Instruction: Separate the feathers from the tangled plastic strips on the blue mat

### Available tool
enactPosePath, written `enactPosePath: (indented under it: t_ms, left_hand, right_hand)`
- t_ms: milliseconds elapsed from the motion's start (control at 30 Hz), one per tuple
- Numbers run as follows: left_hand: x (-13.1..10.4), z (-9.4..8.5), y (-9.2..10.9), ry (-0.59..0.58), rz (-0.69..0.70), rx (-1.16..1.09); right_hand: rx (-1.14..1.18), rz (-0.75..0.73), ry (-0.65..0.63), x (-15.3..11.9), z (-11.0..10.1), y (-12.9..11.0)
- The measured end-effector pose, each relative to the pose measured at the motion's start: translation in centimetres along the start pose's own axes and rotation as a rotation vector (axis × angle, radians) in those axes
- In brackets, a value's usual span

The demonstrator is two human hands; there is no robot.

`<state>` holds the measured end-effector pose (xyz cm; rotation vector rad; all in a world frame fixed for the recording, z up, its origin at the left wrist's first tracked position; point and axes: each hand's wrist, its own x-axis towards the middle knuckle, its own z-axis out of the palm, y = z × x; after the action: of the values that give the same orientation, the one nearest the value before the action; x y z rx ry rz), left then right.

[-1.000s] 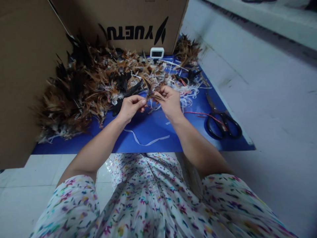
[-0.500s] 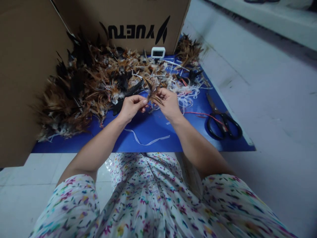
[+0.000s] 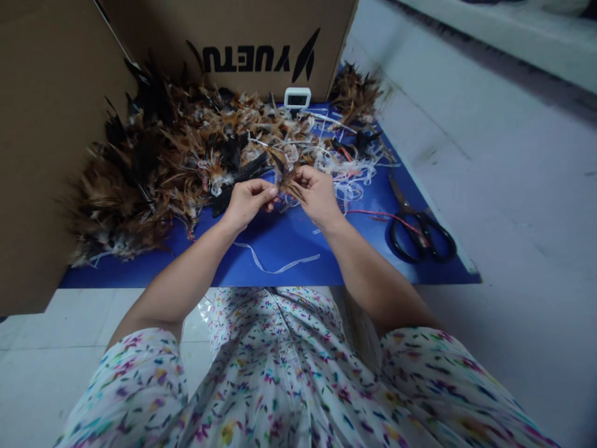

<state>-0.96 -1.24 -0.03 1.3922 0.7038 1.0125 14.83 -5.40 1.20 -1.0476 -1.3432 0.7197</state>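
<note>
My left hand [image 3: 245,202] and my right hand [image 3: 318,194] meet over a blue mat [image 3: 289,249], both pinching a small bundle of brown and black feathers [image 3: 284,173] between their fingertips. The bundle's tips fan upward between the two hands. Behind and to the left lies a big heap of brown and black feathers [image 3: 153,155]. A tangle of white plastic strips [image 3: 347,171] lies just right of my right hand.
Black scissors [image 3: 420,233] rest on the mat's right side beside a red string [image 3: 373,214]. A small white digital timer [image 3: 297,98] stands before a cardboard box [image 3: 252,37]. Another cardboard panel [image 3: 41,124] walls the left. A loose white strip [image 3: 275,266] lies near the mat's front.
My hands have shifted very slightly left and up with the feather bundle, the fingers working it. Nothing else has moved.
</note>
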Motion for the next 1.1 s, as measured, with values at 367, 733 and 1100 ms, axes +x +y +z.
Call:
enactPosePath:
  t_ms: [367, 733, 1100]
  left_hand:
    - [-0.07, -0.08, 0.12, -0.005, 0.029, 0.061]
    - [-0.02, -0.16, 0.04, -0.038, 0.069, 0.071]
    - [0.14, -0.27, 0.18, 0.043, 0.063, -0.025]
  right_hand:
    - [-0.104, -0.024, 0.001, 0.17, -0.21, 0.43]
    - [-0.110, -0.018, 0.000, 0.30, -0.20, 0.99]
    - [0.007, 0.056, -0.037, -0.24, 0.00, 0.61]
